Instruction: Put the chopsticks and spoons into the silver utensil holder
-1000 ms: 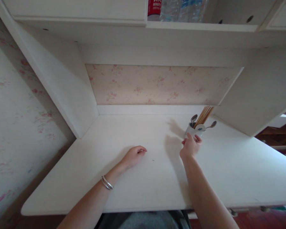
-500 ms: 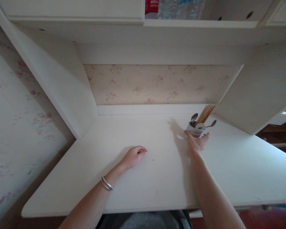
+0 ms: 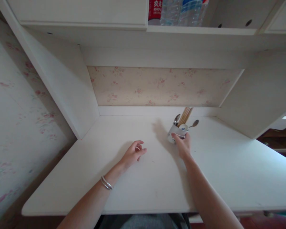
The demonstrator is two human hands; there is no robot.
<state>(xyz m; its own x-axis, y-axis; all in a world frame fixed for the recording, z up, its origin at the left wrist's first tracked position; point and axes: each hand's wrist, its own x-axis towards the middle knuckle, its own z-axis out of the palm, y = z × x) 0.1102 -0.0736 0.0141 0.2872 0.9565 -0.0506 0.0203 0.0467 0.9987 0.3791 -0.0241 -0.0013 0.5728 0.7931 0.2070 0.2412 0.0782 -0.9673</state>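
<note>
A white utensil holder (image 3: 172, 133) with small holes in its side stands, slightly tilted, on the right half of the desk. My right hand (image 3: 184, 144) grips it from the front and right, thumb on its near side. Out of its top stick several wooden chopsticks (image 3: 185, 116), a metal spoon (image 3: 177, 118) on the left and another spoon (image 3: 194, 123) leaning right. A white ceramic piece (image 3: 183, 127), perhaps a soup spoon, also sits in it. My left hand (image 3: 134, 152) rests over the desk to the left, fingers loosely curled and apart, holding nothing.
The white desk (image 3: 124, 197) has side panels and a shelf (image 3: 200, 30) above. On that shelf stand clear plastic bottles (image 3: 171, 12) and a red-labelled package (image 3: 154, 11). A tiny dark speck (image 3: 153, 162) lies between my hands. Flowered wallpaper (image 3: 138, 86) covers the back.
My right hand has closed on the utensil holder and brought it leftward and a little nearer. The fingers of my left hand have spread. The view has tipped slightly upward.
</note>
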